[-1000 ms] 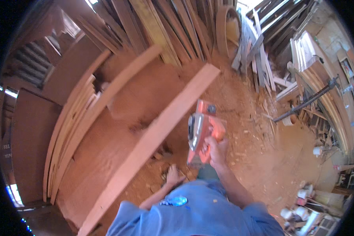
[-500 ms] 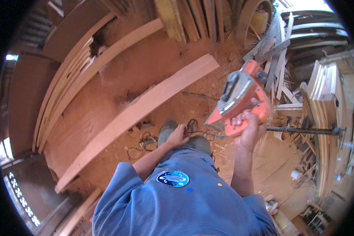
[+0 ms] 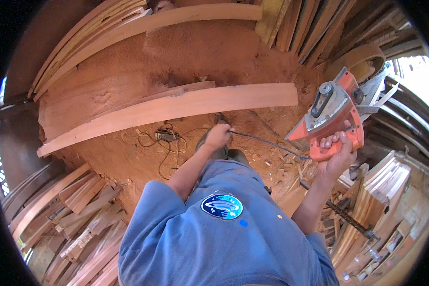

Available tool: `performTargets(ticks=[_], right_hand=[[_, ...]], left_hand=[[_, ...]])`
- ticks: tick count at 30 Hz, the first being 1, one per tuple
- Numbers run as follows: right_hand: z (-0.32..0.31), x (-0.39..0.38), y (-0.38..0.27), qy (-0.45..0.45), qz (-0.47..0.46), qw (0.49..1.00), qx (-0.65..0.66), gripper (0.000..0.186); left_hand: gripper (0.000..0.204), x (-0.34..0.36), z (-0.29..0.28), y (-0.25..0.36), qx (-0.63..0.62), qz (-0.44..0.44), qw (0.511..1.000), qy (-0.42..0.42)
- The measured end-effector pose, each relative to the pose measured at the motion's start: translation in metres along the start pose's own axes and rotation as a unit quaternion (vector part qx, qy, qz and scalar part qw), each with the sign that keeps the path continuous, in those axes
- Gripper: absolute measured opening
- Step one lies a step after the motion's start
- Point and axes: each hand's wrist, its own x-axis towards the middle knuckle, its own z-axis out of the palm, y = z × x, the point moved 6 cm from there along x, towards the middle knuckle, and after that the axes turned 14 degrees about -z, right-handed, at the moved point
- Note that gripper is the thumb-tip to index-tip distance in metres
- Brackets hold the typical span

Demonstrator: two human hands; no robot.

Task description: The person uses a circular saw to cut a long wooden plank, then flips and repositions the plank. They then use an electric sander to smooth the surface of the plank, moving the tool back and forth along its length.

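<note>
Sawdust-covered floor (image 3: 128,162) spreads below the left grip (image 3: 219,137), closed on a dark cord (image 3: 271,143). To its right, the right grip (image 3: 337,148) clamps the handle (image 3: 320,151) of an orange planer (image 3: 330,112), which juts out just ahead; a long plank (image 3: 176,107) lies beyond the left grip.
</note>
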Motion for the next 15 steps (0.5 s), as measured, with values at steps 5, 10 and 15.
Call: performTargets(ticks=[5,10,15], right_hand=[[-0.022,0.046,0.014,-0.048,0.029,0.997,-0.062,0.031],[-0.039,0.095,0.042,-0.148,0.086,0.973,-0.156,0.028],[-0.038,0.148,0.101,-0.326,0.127,0.921,-0.171,0.041]], left_hand=[[0.018,-0.069,-0.024,-0.016,0.074,0.0,0.976,0.205],[0.011,-0.159,0.033,-0.022,0.116,-0.116,0.959,0.233],[0.015,-0.203,0.145,0.003,-0.045,-0.282,0.927,0.244]])
